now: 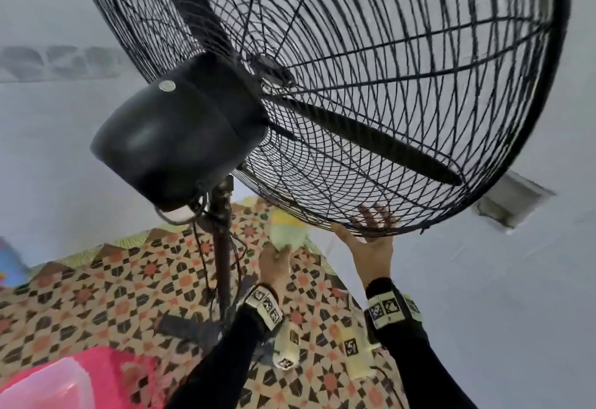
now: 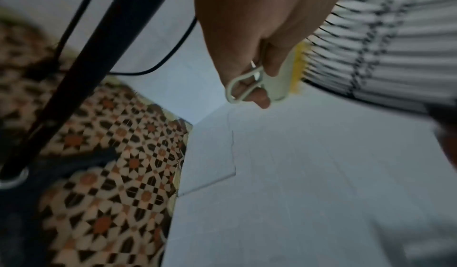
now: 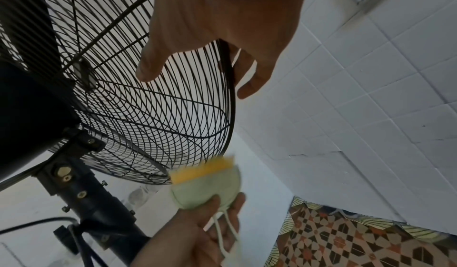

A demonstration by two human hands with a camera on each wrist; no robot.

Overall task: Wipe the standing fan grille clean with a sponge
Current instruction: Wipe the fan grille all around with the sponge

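The sponge (image 3: 205, 185) sits low in the right-wrist frame, just below centre, its yellow face turned up against the bottom edge of the grille (image 1: 403, 92). It is a pale green pad with a white loop handle; you pinch it in your left hand (image 1: 274, 266), thumb over the green back, a finger through the loop. It looks light and soft, likely to squash and snag on the thin wires, so keep the grip on the firm back and loop, not the yellow face.

The grille fills the upper right of the head frame, a wide black wire cage tilted toward you. The wires look thin and springy; the thick outer rim looks like the stiff part to hold. Your right hand (image 1: 371, 241) is there already, fingers spread flat and straight, pressed up against the lower rim, bracing it.

Behind the cage sit the blades (image 1: 371, 141) and motor (image 1: 174, 137) on the pole (image 1: 222, 247), over a patterned floor (image 1: 96, 295).
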